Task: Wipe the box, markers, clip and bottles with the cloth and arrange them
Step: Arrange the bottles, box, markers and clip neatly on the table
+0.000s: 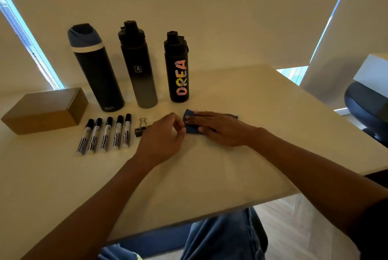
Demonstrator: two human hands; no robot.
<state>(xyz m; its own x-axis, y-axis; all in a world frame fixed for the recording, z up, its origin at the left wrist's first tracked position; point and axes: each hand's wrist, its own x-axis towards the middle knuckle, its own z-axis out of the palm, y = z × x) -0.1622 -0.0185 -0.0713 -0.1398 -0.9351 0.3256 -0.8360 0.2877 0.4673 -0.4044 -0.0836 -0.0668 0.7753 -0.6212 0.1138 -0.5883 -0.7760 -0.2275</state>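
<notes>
Head cam view, going left to right across the worktop. The brown cardboard box sits closed by the left edge, toward the far side. Just right of it and nearer to me, five markers lie side by side in a neat row, black caps pointing away.

Behind the markers, three bottles stand upright in a line toward the far edge:
- blue-lidded bottle
- black-to-grey bottle
- DREA bottle, the shortest one

The black binder clip lies right after the last marker, handles pointing to the far edge.

Next comes the left hand, partly covering the clip's right side. Its fingers are curled in, with the tips at the left edge of the blue cloth. Honestly can't tell if it's actually pinching the fabric or only touching it.

The cloth lies folded small on the worktop, in front of the DREA bottle. The right hand lies flat on top of it, fingers straight and pressing down.

A dark chair sits past the right edge.
</notes>
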